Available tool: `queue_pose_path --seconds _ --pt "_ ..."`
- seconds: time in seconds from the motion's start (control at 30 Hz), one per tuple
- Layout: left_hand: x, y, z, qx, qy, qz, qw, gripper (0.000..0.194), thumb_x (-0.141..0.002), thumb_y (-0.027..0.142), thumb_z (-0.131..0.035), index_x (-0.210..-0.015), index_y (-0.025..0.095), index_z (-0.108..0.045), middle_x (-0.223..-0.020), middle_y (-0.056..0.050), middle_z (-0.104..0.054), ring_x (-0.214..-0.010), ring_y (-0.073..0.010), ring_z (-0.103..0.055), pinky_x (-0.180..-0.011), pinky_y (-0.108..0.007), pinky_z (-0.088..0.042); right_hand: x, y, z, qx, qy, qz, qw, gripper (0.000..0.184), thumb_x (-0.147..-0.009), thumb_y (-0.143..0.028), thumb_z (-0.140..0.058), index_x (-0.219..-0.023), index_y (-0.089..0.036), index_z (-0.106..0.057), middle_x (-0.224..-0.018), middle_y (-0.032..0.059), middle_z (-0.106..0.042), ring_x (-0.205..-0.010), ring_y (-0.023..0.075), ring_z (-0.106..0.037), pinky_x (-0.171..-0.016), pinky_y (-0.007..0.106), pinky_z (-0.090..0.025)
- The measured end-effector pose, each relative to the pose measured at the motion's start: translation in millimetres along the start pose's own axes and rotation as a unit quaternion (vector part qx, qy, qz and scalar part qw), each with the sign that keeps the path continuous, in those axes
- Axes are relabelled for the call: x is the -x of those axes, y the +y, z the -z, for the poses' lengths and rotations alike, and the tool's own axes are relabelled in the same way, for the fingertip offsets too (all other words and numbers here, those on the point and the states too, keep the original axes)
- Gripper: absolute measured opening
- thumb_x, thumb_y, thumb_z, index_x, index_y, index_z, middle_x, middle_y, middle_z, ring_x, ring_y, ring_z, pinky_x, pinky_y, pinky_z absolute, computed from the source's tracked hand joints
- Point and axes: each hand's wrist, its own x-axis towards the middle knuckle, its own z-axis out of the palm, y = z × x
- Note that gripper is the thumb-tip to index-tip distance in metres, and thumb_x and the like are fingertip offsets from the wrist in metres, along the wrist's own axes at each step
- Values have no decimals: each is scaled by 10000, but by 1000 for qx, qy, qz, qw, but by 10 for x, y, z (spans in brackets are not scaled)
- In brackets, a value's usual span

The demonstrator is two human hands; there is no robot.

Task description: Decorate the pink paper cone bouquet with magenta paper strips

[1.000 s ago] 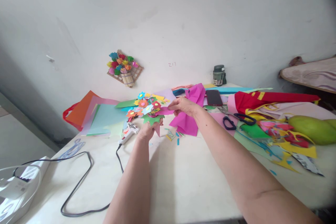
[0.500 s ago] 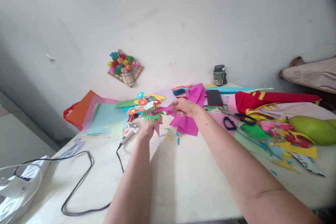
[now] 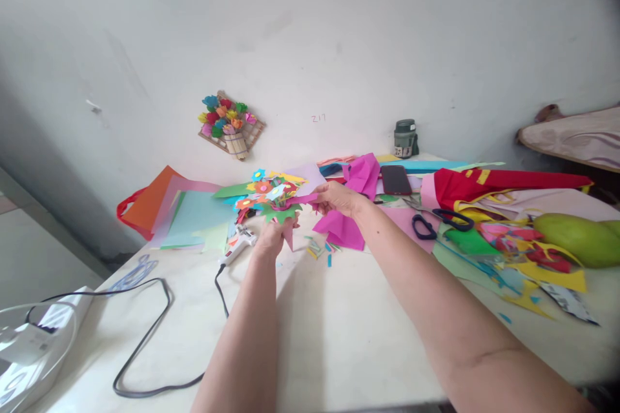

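One paper bouquet, base inside gripping left fingers; right fingers pinch magenta strip.

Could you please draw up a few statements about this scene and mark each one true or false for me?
1. The left hand holds the bouquet by its base. True.
2. The right hand holds the scissors. False: the right hand has its grip on a magenta strip, and the scissors lie on the table.
3. The jar stands farther back than the phone. True.
4. The glue gun lies to the right of the bouquet. False: it lies to the left, nearer the viewer.
5. A black cord leads from the glue gun. True.
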Motion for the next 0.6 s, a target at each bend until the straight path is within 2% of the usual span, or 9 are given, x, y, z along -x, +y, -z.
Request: queue_pose_path --seconds 0.3,0.47,0.6 --pt "-16 -28 22 4 -6 -1 1000 278 -424 215 -734 -666 117 -640 -635 -16 -573 -573 -119 -520 -553 -269 -447 -7 14 4 24 28 19 999 121 -658 -133 -641 -559 -106 -577 -402 -19 -533 -315 41 -396 -329 164 -284" --pt "-18 -34 26 -5 6 7 1000 273 -441 230 -736 -670 118 -638 -632 -17 -580 -581 -122 -523 -551 -263 -428 -8 6 2 28 40 16 999 128 -657 -91 -618 -539 -105 -570 -373 -25 -507 -308 37 -373 -323 165 -270" --pt "-12 -24 25 -10 -5 2 1000 226 -450 216 -719 -630 118 -624 -613 -17 -571 -573 -120 -510 -542 -259 -409 -13 4 20 28 34 16 999 126 -668 -77 -581 -544 -101 -581 -371 -24 -505 -299 39 -374 -328 167 -273"
